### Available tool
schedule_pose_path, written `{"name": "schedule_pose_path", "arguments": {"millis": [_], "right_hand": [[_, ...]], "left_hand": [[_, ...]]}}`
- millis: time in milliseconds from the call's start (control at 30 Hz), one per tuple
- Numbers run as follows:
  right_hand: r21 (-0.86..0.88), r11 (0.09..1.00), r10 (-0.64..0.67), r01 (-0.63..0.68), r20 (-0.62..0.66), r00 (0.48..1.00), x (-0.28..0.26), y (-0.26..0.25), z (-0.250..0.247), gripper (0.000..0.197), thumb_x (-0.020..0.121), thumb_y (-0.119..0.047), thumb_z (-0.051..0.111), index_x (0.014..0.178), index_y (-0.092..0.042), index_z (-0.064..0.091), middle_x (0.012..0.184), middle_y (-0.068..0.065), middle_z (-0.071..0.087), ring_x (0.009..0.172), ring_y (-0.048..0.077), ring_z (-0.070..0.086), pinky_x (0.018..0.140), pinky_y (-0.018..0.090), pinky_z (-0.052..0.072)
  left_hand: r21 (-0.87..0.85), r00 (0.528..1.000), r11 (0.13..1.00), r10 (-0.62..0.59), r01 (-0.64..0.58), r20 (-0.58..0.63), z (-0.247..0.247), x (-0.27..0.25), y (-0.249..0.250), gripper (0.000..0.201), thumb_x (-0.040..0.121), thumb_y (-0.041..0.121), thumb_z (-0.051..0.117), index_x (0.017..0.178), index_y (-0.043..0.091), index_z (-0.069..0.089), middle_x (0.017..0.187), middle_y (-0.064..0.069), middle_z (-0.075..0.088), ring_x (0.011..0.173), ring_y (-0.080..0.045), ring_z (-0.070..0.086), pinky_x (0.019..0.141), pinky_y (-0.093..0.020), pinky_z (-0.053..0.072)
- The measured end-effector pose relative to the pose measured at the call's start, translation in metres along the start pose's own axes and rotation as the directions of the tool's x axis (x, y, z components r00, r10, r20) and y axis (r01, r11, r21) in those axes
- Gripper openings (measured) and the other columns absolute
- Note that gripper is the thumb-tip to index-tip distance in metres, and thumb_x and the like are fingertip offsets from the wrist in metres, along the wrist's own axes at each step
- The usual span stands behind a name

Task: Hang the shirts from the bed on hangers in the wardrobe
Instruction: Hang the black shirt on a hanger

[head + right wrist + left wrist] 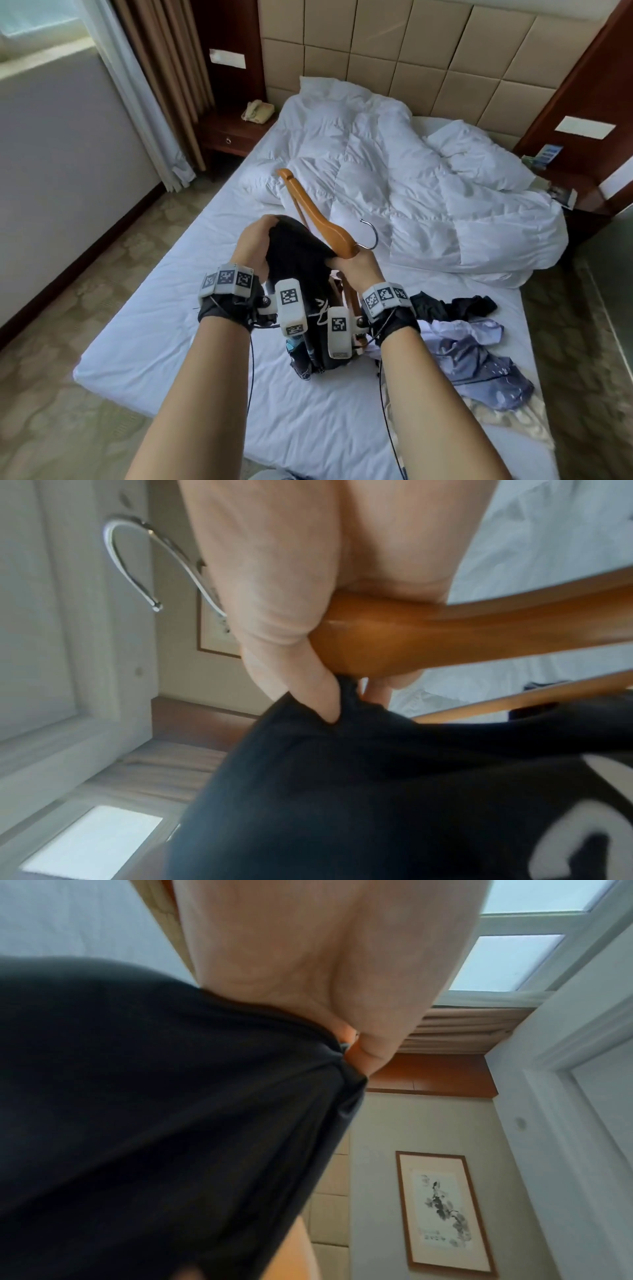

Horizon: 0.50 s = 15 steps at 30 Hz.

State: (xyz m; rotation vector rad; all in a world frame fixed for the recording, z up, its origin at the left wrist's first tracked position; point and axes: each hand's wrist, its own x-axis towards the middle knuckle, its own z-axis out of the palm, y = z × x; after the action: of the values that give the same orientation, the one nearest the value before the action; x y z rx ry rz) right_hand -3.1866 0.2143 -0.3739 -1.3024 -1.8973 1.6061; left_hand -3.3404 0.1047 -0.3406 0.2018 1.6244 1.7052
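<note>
Above the near part of the bed [191,308], the left hand [253,245] grips the black shirt [294,260] with curled fingers while the right hand [359,267] clasps the wooden hanger [308,209] and pinches the shirt's edge, 2 more garments [472,346] lying to the right.

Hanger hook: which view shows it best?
Right wrist. The metal hook fills the upper left, its whole curve and tip sharp against the wall, beside the right hand gripping the wooden hanger. The head view shows it small but complete. Left wrist shows none of it.
</note>
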Motion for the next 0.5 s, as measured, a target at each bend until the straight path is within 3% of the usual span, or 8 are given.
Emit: {"name": "schedule_pose_path", "arguments": {"millis": [100,167,233,367,433,500], "right_hand": [[0.003,0.999,-0.051,0.051,-0.078,0.996,-0.006,-0.007,0.010,0.014,0.078,-0.017,0.077,0.079,-0.017,0.063,0.064,-0.004,0.061,0.057,0.015,0.058,0.059,0.027,0.047],[0.043,0.997,-0.053,0.057,-0.089,0.995,-0.011,-0.014,0.015,0.013,0.078,-0.017,0.076,0.084,-0.011,0.066,0.067,0.000,0.063,0.058,0.017,0.059,0.060,0.028,0.049],[0.068,0.995,-0.069,0.075,-0.087,0.994,-0.015,-0.020,0.019,0.015,0.077,-0.016,0.076,0.079,-0.008,0.064,0.066,0.005,0.059,0.059,0.019,0.057,0.059,0.029,0.048],[0.099,0.990,-0.087,0.098,-0.102,0.991,-0.017,-0.025,0.031,0.015,0.072,-0.015,0.074,0.076,-0.005,0.065,0.064,0.008,0.055,0.059,0.022,0.053,0.063,0.036,0.046],[0.097,0.992,-0.074,0.087,-0.131,0.989,-0.017,-0.026,0.034,0.021,0.074,-0.012,0.075,0.079,0.006,0.065,0.066,0.007,0.059,0.060,0.022,0.055,0.065,0.038,0.050],[0.085,0.993,-0.069,0.083,-0.155,0.985,-0.017,-0.027,0.036,0.025,0.074,-0.014,0.077,0.085,0.007,0.067,0.069,0.008,0.066,0.062,0.023,0.060,0.071,0.041,0.056]], "left_hand": [[0.280,0.986,0.956,0.119,-0.083,-0.113,-0.031,0.015,-0.004,0.019,0.095,0.014,0.049,0.080,0.011,0.060,0.080,0.000,0.057,0.088,-0.019,0.054,0.076,-0.015,0.045],[0.365,0.974,0.918,0.203,-0.155,-0.099,-0.042,0.015,-0.007,0.021,0.092,0.008,0.048,0.091,0.004,0.068,0.090,-0.003,0.064,0.089,-0.015,0.056,0.079,-0.022,0.045],[0.384,0.964,0.900,0.254,-0.207,-0.077,-0.045,0.012,-0.010,0.025,0.088,0.005,0.050,0.099,0.005,0.072,0.099,-0.006,0.069,0.094,-0.017,0.060,0.086,-0.028,0.047],[0.458,0.954,0.845,0.300,-0.277,0.023,-0.037,0.008,-0.016,0.019,0.082,0.004,0.060,0.095,0.015,0.070,0.078,-0.005,0.063,0.069,-0.015,0.056,0.067,-0.029,0.046],[0.468,0.946,0.822,0.299,-0.323,0.127,-0.032,0.006,-0.014,0.017,0.081,0.004,0.065,0.092,0.017,0.069,0.070,-0.003,0.058,0.064,-0.014,0.055,0.062,-0.029,0.046],[0.444,0.933,0.829,0.241,-0.341,0.266,-0.028,0.005,-0.012,0.016,0.082,0.005,0.069,0.093,0.016,0.068,0.071,-0.004,0.061,0.063,-0.015,0.058,0.060,-0.027,0.047]]}}
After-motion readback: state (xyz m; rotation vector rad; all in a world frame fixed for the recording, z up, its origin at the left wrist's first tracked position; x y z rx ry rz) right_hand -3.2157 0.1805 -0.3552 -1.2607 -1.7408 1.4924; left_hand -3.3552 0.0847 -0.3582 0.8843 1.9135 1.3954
